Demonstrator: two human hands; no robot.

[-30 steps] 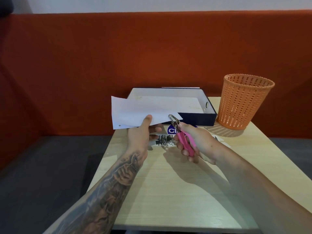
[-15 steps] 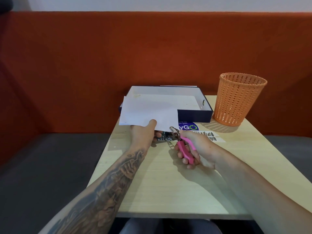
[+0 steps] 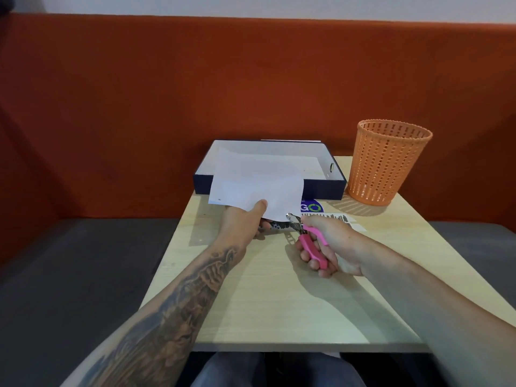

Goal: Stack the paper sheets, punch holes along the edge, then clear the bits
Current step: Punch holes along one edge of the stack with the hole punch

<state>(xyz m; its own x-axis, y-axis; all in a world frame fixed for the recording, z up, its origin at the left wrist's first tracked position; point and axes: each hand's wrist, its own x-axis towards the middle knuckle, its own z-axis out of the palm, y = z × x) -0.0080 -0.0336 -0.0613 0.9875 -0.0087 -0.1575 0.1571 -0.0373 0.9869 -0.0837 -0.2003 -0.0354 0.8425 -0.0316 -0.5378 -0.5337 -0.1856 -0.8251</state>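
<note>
Though still pinched, paper sheets [image 3: 251, 180] rightward.

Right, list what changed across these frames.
The left hand swung the paper sheets rightward and lower, so they now overlap the box in view. The hole punch in the right hand sits at their lower edge near the right corner. Both grips, the basket and the box stayed as they were.

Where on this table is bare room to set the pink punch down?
Widest bare patch: the light wooden table between the forearms, down to the near edge. Another lies right of the right hand gripping the pink-handled punch, before the orange mesh basket. Crowded: the far end, with the dark blue box, white paper sheets, left hand and printed stickers.
</note>
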